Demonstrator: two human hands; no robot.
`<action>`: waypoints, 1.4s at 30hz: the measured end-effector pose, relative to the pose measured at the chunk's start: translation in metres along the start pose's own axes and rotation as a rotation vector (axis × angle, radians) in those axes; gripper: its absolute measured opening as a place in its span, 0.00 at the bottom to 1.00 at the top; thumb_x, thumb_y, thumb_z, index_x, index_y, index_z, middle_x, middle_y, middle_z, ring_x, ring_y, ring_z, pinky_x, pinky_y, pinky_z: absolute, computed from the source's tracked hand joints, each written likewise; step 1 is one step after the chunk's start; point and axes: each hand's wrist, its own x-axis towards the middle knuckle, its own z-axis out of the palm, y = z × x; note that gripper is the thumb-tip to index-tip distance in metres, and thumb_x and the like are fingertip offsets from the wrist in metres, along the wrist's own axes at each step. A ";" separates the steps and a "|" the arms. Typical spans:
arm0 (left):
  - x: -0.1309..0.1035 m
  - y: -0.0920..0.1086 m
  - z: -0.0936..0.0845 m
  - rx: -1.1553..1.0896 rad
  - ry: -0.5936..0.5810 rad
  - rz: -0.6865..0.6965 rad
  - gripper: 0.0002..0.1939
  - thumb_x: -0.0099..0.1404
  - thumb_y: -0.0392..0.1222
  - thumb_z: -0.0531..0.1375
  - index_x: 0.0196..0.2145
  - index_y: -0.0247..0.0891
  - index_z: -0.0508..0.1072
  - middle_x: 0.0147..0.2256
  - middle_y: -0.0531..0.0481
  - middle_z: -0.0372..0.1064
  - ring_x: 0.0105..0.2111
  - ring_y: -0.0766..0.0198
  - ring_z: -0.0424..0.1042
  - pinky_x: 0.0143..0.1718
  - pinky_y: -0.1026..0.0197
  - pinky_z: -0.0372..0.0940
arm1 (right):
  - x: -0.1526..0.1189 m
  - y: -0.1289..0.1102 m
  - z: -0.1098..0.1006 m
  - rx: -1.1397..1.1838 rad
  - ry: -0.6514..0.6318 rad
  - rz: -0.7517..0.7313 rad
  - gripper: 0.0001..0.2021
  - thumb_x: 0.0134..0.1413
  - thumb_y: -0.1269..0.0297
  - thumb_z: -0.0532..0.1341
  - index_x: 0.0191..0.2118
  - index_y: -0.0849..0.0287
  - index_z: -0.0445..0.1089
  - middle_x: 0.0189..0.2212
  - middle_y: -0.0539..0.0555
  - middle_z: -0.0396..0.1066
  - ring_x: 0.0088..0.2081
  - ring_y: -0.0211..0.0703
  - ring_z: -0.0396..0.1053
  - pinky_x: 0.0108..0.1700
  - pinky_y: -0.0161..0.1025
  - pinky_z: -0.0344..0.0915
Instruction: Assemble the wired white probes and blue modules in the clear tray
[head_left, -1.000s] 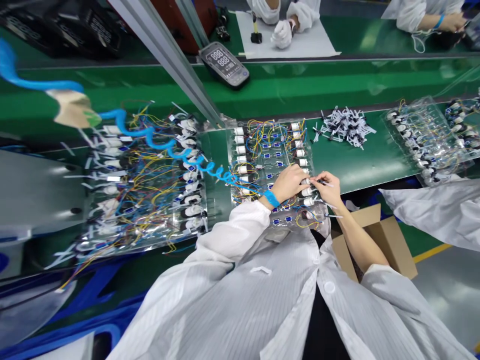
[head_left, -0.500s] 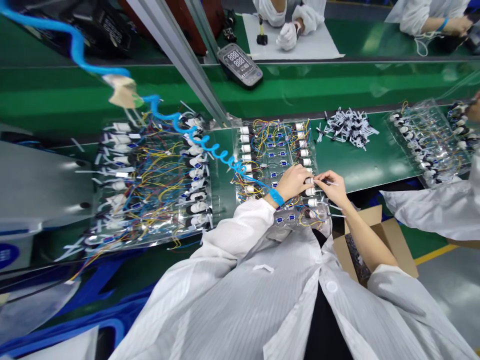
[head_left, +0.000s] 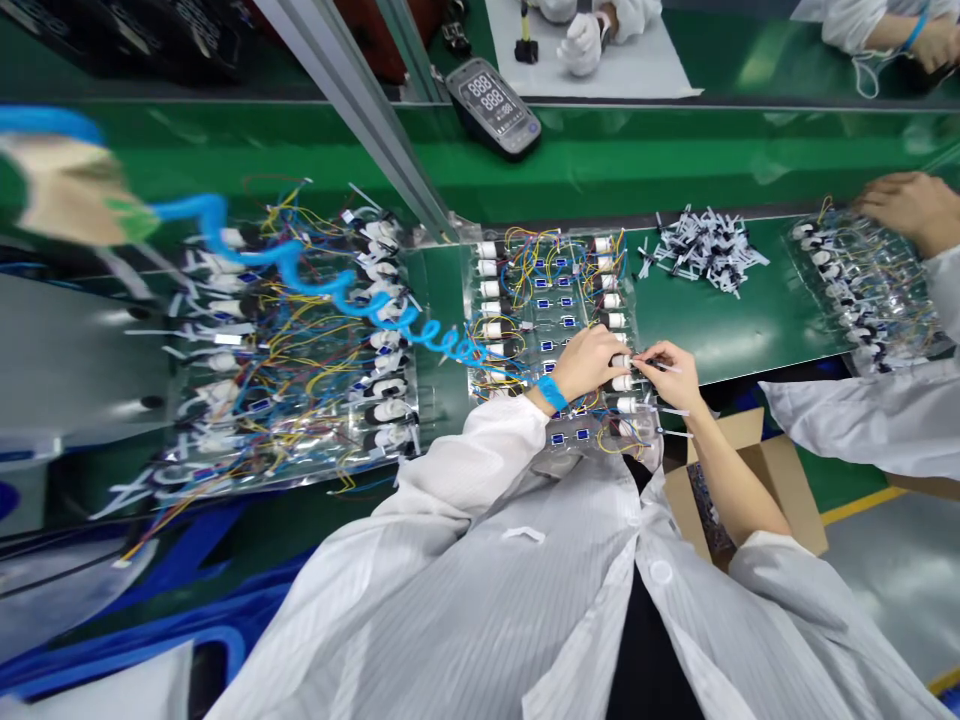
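Observation:
My left hand (head_left: pixel 592 360), with a blue wrist strap (head_left: pixel 551 393), bends over the right-hand column of a clear plastic tray (head_left: pixel 570 342). Its fingertips are closed on a small white cylindrical part (head_left: pixel 621 361) seated there. Close beside it, my right hand (head_left: pixel 671 374) pinches a thin black-and-white strip piece (head_left: pixel 664 365) against that part; the exact contact is hidden by fingers. More white cylinders (head_left: pixel 490 289) line both sides of the tray, with small blue rectangular parts (head_left: pixel 544 304) and coloured wires between them.
A pile of black-and-white strip pieces (head_left: pixel 705 250) lies to the right. Another loaded tray (head_left: pixel 315 400) stands left, under a coiled blue cord (head_left: pixel 405 318). A metal post (head_left: pixel 367 110), a meter (head_left: pixel 495 105) and an open carton (head_left: pixel 787 490) are nearby. A co-worker's hand (head_left: pixel 911 208) reaches over the far-right tray.
My hands stay at the same cylinder with almost no movement. The camera view has shifted a little, and the cord's clip swings left. At far right, the co-worker's hand has come further into view.

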 end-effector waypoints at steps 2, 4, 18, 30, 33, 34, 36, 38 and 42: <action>0.000 0.000 0.000 -0.008 -0.006 -0.004 0.12 0.69 0.48 0.70 0.46 0.41 0.84 0.42 0.44 0.81 0.48 0.49 0.71 0.49 0.49 0.65 | 0.001 0.001 0.001 -0.019 -0.005 -0.004 0.15 0.54 0.48 0.76 0.35 0.52 0.77 0.36 0.53 0.83 0.40 0.51 0.82 0.46 0.48 0.78; 0.001 0.000 -0.001 -0.017 -0.018 -0.009 0.12 0.69 0.48 0.70 0.47 0.41 0.84 0.42 0.44 0.81 0.48 0.49 0.71 0.48 0.49 0.65 | 0.004 0.001 0.001 -0.038 -0.029 0.000 0.14 0.54 0.49 0.75 0.34 0.52 0.77 0.35 0.53 0.83 0.40 0.51 0.82 0.46 0.48 0.78; -0.001 -0.002 0.000 -0.080 0.041 -0.034 0.13 0.69 0.48 0.70 0.47 0.40 0.85 0.40 0.44 0.81 0.45 0.51 0.73 0.46 0.51 0.68 | 0.009 0.003 0.008 -0.063 0.012 -0.022 0.14 0.53 0.50 0.76 0.32 0.53 0.78 0.34 0.52 0.83 0.36 0.49 0.79 0.42 0.46 0.74; 0.001 0.000 -0.019 -0.196 0.221 -0.105 0.20 0.76 0.46 0.61 0.61 0.38 0.73 0.49 0.42 0.76 0.43 0.56 0.75 0.51 0.52 0.71 | 0.015 -0.001 -0.044 0.066 -0.281 -0.091 0.27 0.51 0.45 0.76 0.54 0.50 0.78 0.56 0.57 0.79 0.55 0.54 0.76 0.55 0.48 0.73; 0.006 -0.006 -0.021 -0.041 0.199 -0.109 0.15 0.79 0.38 0.52 0.55 0.37 0.77 0.48 0.41 0.76 0.49 0.53 0.73 0.55 0.49 0.69 | 0.037 0.001 -0.068 0.221 -0.149 -0.026 0.25 0.55 0.41 0.71 0.51 0.51 0.79 0.56 0.57 0.79 0.59 0.55 0.76 0.54 0.46 0.74; 0.008 -0.008 -0.020 0.030 0.147 -0.086 0.15 0.79 0.37 0.52 0.51 0.38 0.79 0.47 0.40 0.76 0.50 0.51 0.72 0.55 0.48 0.68 | 0.049 0.002 -0.071 0.200 -0.082 0.007 0.21 0.57 0.42 0.70 0.47 0.52 0.80 0.52 0.57 0.81 0.54 0.52 0.78 0.50 0.44 0.75; 0.010 -0.009 -0.018 0.161 0.044 -0.027 0.16 0.78 0.37 0.52 0.50 0.39 0.81 0.46 0.39 0.76 0.50 0.48 0.69 0.53 0.47 0.67 | 0.077 0.003 -0.068 0.063 -0.015 0.083 0.15 0.59 0.48 0.69 0.41 0.55 0.79 0.42 0.56 0.82 0.41 0.45 0.80 0.40 0.38 0.74; 0.010 -0.009 -0.016 0.236 -0.005 0.020 0.19 0.78 0.36 0.52 0.55 0.42 0.81 0.47 0.39 0.74 0.50 0.47 0.67 0.50 0.47 0.65 | 0.106 0.002 -0.056 -0.120 -0.034 0.151 0.13 0.61 0.52 0.68 0.42 0.56 0.77 0.38 0.55 0.82 0.33 0.41 0.79 0.32 0.34 0.72; 0.007 -0.005 -0.014 0.283 0.000 0.048 0.19 0.79 0.43 0.52 0.59 0.44 0.78 0.49 0.38 0.72 0.50 0.47 0.65 0.48 0.47 0.64 | 0.160 -0.006 -0.025 -0.391 -0.041 0.228 0.11 0.65 0.56 0.64 0.39 0.59 0.76 0.29 0.55 0.80 0.24 0.40 0.75 0.27 0.34 0.70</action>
